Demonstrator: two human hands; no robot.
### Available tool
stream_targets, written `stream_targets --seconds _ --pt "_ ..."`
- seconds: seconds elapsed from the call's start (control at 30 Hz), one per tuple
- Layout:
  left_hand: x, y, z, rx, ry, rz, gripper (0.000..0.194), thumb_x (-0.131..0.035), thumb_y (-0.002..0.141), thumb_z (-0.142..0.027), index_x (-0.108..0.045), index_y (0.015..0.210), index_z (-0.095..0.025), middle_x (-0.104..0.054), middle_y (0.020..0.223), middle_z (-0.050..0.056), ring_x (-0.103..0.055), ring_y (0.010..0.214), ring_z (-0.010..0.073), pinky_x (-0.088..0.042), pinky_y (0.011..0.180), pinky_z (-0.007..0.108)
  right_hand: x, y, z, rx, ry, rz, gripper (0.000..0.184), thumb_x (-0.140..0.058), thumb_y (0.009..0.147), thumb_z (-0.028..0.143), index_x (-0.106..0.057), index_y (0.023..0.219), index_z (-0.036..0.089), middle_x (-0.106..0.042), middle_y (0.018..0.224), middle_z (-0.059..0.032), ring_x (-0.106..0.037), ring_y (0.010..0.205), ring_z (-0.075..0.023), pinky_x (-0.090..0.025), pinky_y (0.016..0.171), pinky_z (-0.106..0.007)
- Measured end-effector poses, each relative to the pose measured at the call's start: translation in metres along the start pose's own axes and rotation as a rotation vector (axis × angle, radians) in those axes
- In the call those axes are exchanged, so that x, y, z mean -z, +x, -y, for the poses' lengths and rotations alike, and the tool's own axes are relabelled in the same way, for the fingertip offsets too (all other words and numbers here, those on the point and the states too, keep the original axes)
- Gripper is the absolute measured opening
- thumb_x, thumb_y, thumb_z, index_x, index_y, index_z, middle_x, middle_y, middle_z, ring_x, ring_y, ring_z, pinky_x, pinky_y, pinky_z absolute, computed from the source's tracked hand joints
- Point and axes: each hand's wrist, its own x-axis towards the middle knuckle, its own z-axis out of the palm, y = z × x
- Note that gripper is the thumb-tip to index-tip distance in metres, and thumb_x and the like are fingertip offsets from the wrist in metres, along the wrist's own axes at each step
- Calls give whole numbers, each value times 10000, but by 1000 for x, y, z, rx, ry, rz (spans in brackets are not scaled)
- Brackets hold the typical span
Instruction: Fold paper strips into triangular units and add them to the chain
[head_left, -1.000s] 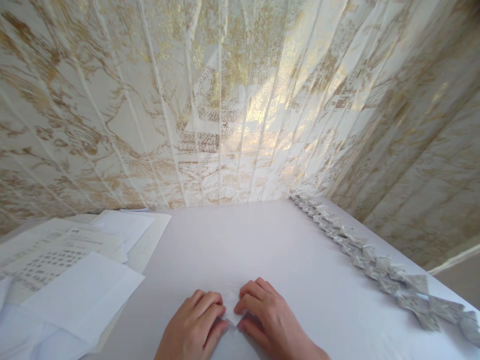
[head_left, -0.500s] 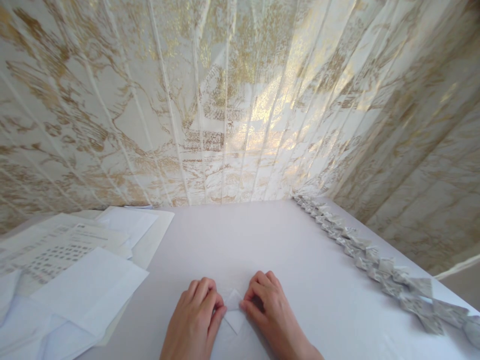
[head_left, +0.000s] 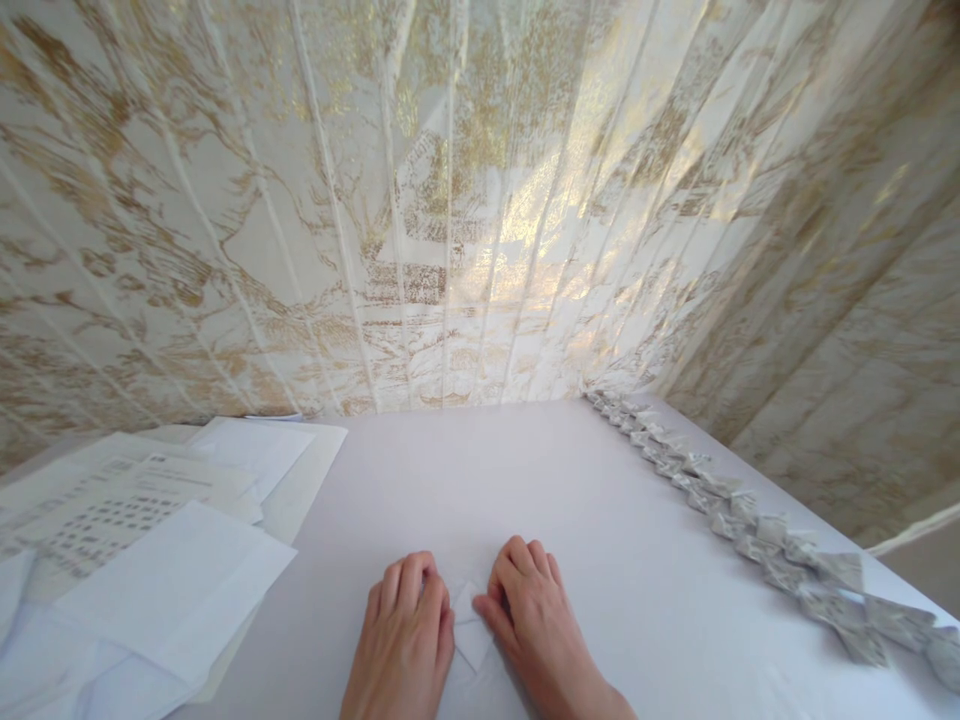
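A small folded white paper piece (head_left: 471, 630) lies on the white table (head_left: 480, 480) near its front edge. My left hand (head_left: 405, 640) presses on the paper's left side with fingers curled and close together. My right hand (head_left: 525, 620) pinches the paper's right edge, fingers bent. The two hands nearly touch over the paper, and most of it is hidden beneath them.
A loose pile of white sheets and printed pages (head_left: 142, 540) covers the table's left side. A long chain of folded printed paper pieces (head_left: 757, 530) runs along the right edge. A gold-patterned curtain (head_left: 450, 200) hangs behind the table.
Both hands shifted slightly on the paper. The left hand moved a little to the right and its fingers straightened forward; the paper piece now shows less between the hands.
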Motion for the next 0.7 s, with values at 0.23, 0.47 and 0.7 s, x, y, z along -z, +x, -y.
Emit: stream_targets --seconds 0.23,0.47,0.7 --pt "7 2 -6 -13 -127 -61 340 -419 823 -52 -607 983 -286 -535 1100 46 -497 1076 256 -431 857 429 5 -3 -7 35 102 9 213 -595 818 15 -540 832 221 -580 921 2 -512 880 -207 -399 808 -365" --pt "5 3 0 5 -167 -31 323 -449 841 -80 -638 971 -307 -538 1160 45 -471 1144 265 -427 886 454 4 0 5 -31 147 20 176 -681 792 115 -556 854 221 -584 937 -17 -513 905 -237 -379 828 -404" --pt "5 4 4 20 -161 41 344 -455 825 -87 -656 980 -321 -551 1179 41 -477 1157 274 -429 892 473 8 -2 3 -38 192 53 262 -622 760 29 -577 923 228 -598 970 -9 -507 939 -237 -366 832 -393"
